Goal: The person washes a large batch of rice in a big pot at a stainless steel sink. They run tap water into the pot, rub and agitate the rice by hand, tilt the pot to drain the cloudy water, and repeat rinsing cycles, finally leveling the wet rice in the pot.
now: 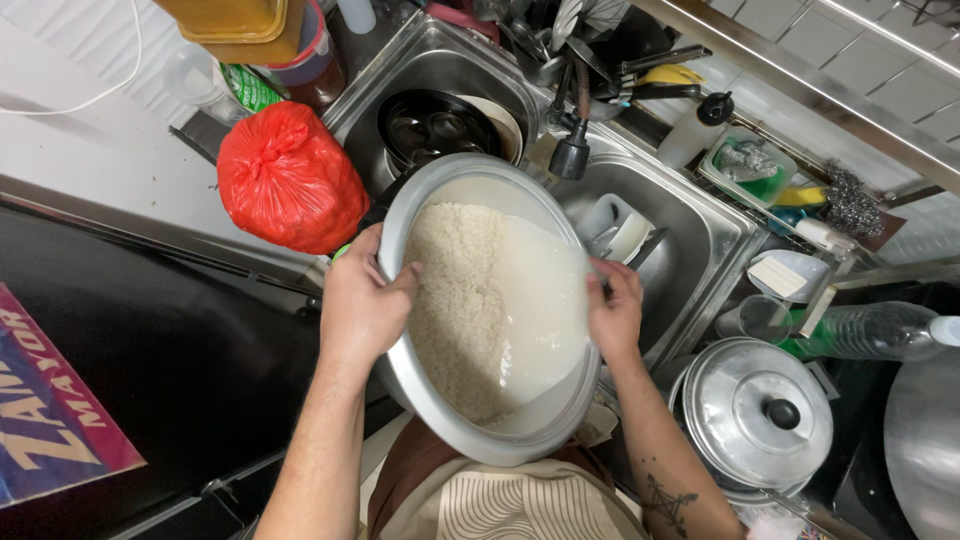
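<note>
A round metal pot [440, 420] full of wet white rice [450, 300] and cloudy white water [545, 310] is held tilted over a double steel sink [700, 225]. My left hand [362, 300] grips the pot's left rim, thumb inside against the rice. My right hand [614, 312] grips the right rim, where the water pools. The rice is heaped toward the left side of the pot. A black tap [572, 150] hangs just beyond the pot's far rim.
A tied red plastic bag [288, 178] sits on the counter left of the sink. The far basin holds a dark pan [436, 128]. A lidded steel pot [760, 412], a plastic bottle [870, 330], cups and scrubbers crowd the right side.
</note>
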The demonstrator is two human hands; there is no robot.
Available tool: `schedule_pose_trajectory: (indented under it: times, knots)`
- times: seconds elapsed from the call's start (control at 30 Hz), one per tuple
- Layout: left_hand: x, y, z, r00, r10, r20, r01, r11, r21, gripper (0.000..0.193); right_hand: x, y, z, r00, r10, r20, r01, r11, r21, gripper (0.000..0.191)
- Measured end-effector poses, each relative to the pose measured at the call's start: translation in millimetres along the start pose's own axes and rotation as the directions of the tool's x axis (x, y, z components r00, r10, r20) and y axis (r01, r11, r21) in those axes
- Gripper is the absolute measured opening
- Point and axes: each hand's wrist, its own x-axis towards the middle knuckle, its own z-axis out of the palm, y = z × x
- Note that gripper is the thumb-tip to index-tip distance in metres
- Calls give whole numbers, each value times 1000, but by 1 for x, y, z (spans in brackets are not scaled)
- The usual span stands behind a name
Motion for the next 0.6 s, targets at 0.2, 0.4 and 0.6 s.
schedule_pose_trajectory:
  times: [0.2,0.4,0.6]
  knots:
    - [-1,3,3,1000,-17,9,17,1000,-9,49,14,51,12,829,469,305,-537,514,669,39]
    - [0,4,6,1000,-15,16,15,1000,8,52,15,68,14,763,526,375,-625,456,634,41]
    - [-1,5,9,1000,21,8,-21,1000,18,54,14,77,11,713,550,435,-697,489,525,40]
